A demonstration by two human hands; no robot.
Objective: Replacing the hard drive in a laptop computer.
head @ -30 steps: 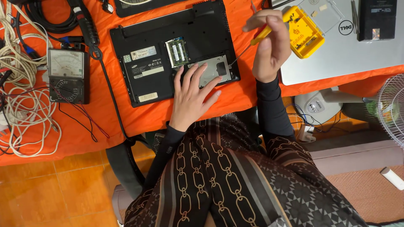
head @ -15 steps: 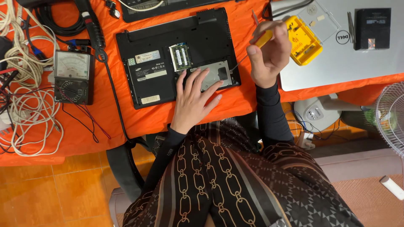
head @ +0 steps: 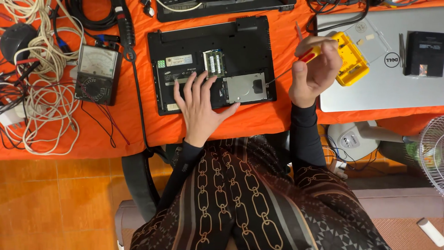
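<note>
A black laptop (head: pixel 240 44) lies upside down on the orange tablecloth (head: pixel 138 125), its bottom covers off so the memory modules (head: pixel 213 63) and silver hard drive (head: pixel 245 87) show. My left hand (head: pixel 200 105) rests flat on the laptop's near edge, fingers spread, beside the drive. My right hand (head: pixel 314 71) grips a screwdriver (head: pixel 305 55) with a red and yellow handle; its thin shaft slants down to the drive's right corner.
A yellow parts box (head: pixel 351 62) with a clear lid sits on a closed silver laptop (head: pixel 384 88) at the right. An analog multimeter (head: pixel 95 74), coiled white cables (head: pixel 41 97) and black leads lie left. A fan (head: pixel 430 153) stands lower right.
My right hand has lifted slightly and turned the screwdriver, its tip now at the hard drive's right corner. My left hand stays flat on the laptop.
</note>
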